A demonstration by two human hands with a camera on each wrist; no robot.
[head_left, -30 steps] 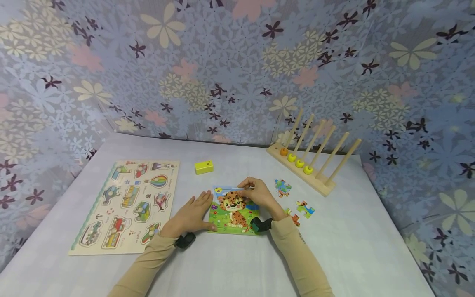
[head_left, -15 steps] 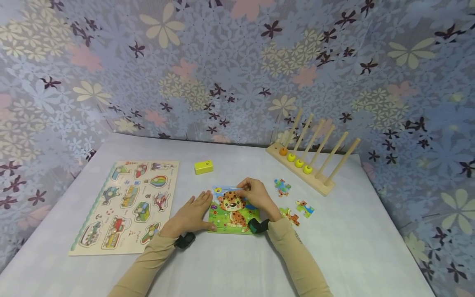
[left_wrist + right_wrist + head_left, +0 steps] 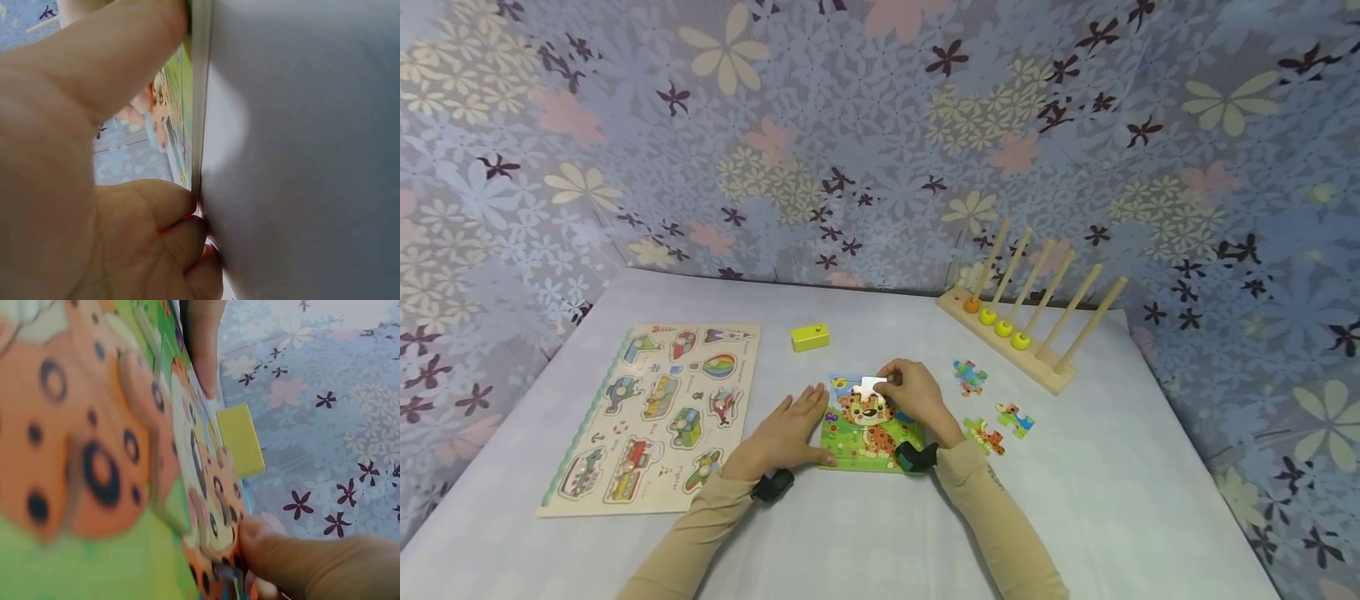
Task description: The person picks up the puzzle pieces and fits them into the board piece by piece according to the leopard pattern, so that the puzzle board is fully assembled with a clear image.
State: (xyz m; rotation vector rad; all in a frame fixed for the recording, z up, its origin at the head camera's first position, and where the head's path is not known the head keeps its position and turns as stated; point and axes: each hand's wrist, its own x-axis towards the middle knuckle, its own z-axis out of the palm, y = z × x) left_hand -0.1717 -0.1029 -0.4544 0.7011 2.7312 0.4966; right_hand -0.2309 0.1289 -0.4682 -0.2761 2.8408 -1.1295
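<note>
A square leopard jigsaw puzzle (image 3: pixel 865 433) with a green and blue background lies on the table between the hands. My left hand (image 3: pixel 790 429) rests along its left side, fingers extended, with the thumb on its lower left corner. In the left wrist view, the thumb (image 3: pixel 119 50) touches the puzzle's edge. At the top of the puzzle, my right hand (image 3: pixel 916 393) pinches a jigsaw piece (image 3: pixel 871 386) between thumb and fingers; its face looks bright white in the head view. Fingers partly hide the piece and the puzzle's upper right corner.
Several loose jigsaw pieces (image 3: pixel 972 377) lie to the right of the puzzle. A yellow block (image 3: pixel 810 337) sits behind it. On the left lies a wooden vehicle peg board (image 3: pixel 658 417). A wooden rack (image 3: pixel 1007 346) with upright pegs and several beads stands at the back right.
The piece pinched in my right hand has turned from showing its picture to looking bright white, and the right forearm has shifted slightly left. My left hand stays in place.
</note>
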